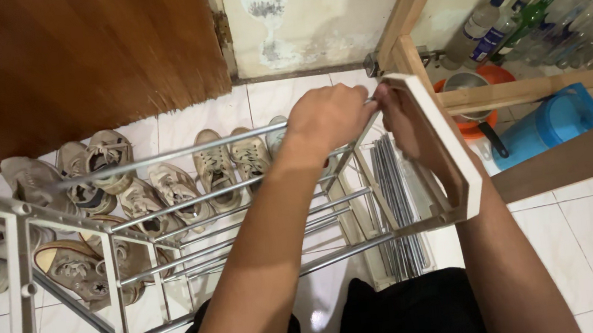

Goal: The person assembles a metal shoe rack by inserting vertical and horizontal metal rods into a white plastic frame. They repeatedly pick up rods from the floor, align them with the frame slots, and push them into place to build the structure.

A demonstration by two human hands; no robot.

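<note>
A half-built shoe rack of metal rods and white plastic side frames lies across my lap. My left hand [328, 117] is closed around the end of a long silver rod [163, 157] near the white side frame [448, 144] on the right. My right hand [396, 104] reaches through that frame and pinches the same rod end where it meets the frame's top corner. The other white side frame [17, 269] stands at the left with several rods fitted into it.
Several worn beige sneakers [166, 180] lie on the white tiled floor beneath the rack. A bundle of spare rods [396, 207] rests on the floor. A brown wooden door is at top left. A blue jug [549, 121], an orange bowl and several bottles sit at right.
</note>
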